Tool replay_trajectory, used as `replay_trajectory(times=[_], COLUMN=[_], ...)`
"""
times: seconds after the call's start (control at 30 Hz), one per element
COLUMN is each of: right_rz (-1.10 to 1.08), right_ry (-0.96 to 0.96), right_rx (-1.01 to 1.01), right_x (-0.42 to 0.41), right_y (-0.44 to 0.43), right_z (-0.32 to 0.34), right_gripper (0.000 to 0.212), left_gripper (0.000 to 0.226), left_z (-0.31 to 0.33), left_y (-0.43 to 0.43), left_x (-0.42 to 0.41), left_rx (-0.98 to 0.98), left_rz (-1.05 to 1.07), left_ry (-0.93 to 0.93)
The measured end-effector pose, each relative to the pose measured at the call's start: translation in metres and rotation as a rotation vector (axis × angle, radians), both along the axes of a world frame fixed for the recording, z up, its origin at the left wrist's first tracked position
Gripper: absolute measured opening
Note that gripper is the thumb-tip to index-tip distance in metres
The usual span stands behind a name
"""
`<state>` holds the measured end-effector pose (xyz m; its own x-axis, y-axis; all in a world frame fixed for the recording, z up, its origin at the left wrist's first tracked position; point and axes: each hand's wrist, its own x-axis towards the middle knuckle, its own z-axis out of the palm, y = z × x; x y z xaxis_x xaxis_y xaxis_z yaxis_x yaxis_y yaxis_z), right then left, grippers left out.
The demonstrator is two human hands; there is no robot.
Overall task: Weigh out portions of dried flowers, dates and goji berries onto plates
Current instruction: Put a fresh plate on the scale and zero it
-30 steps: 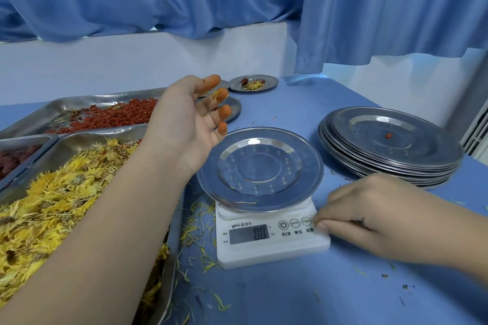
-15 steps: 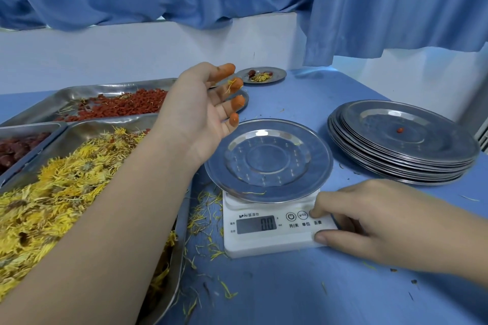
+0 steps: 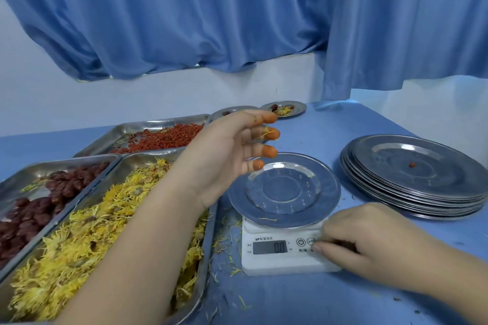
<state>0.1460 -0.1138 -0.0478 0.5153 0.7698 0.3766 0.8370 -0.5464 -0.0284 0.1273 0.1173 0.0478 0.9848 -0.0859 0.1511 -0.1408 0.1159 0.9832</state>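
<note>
Steel plate stack (image 3: pixel 383 185) — beside scale (image 3: pixel 285 261).

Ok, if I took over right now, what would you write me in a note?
Left hand: raised, fingers straight, orange-stained tips, holding nothing.
Right hand: fingertips on the buttons of the white digital scale, which reads zero.
Things: a round steel plate sits on the scale, bare but for stray petals. Yellow dried flowers, dark red dates and red goji berries lie in steel trays on the left; a stack of steel plates on the right.
Done: one filled small steel plate at the back; a second small plate half hidden.
Left: fill this plate, then the stack.
</note>
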Motion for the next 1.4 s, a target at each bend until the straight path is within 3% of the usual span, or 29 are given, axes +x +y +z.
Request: replay_trajectory(times=[0.17, 0.33, 0.43, 0.67, 0.87, 1.0, 1.2, 1.3, 1.4], right_rz=[0.027, 0.067, 0.088, 0.108, 0.107, 0.102, 0.081, 0.067, 0.057], right_ry=[-0.159, -0.250, -0.263, -0.281, -0.269, -0.303, -0.266, -0.237, -0.223], right_rx=[0.149, 0.144, 0.092, 0.086, 0.070, 0.064, 0.093, 0.097, 0.077], right_x=[-0.004, -0.008, -0.010, -0.013, -0.012, -0.013, -0.008, -0.004, -0.004], right_y=[0.009, 0.016, 0.020, 0.025, 0.024, 0.024, 0.020, 0.018, 0.017], right_z=[0.001, -0.009, -0.016, -0.017, -0.018, -0.018, -0.018, -0.018, -0.017], right_gripper=[0.038, 0.037, 0.038, 0.040, 0.041, 0.039, 0.039, 0.042, 0.044], left_gripper=[0.022, 0.016, 0.022, 0.017, 0.041, 0.040, 0.030, 0.023, 0.015], left_z=[0.014, 0.005, -0.017, -0.050, -0.064, -0.065, -0.026, -0.012, -0.020], left_y=[0.050, 0.089, 0.094, 0.080, 0.078, 0.076, 0.086, 0.094, 0.090], left_x=[-0.036, -0.063, -0.083, -0.105, -0.104, -0.098, -0.106, -0.094, -0.073], left_rx=[-0.004, 0.397, 0.737, 1.181, 1.561, 1.592, 1.055, 1.055, 1.187], left_rz=[0.266, 0.555, 0.531, 0.366, 0.247, 0.278, 0.404, 0.516, 0.470], left_ry=[-0.101, -0.048, -0.021, -0.087, -0.029, -0.077, -0.125, -0.151, -0.079])
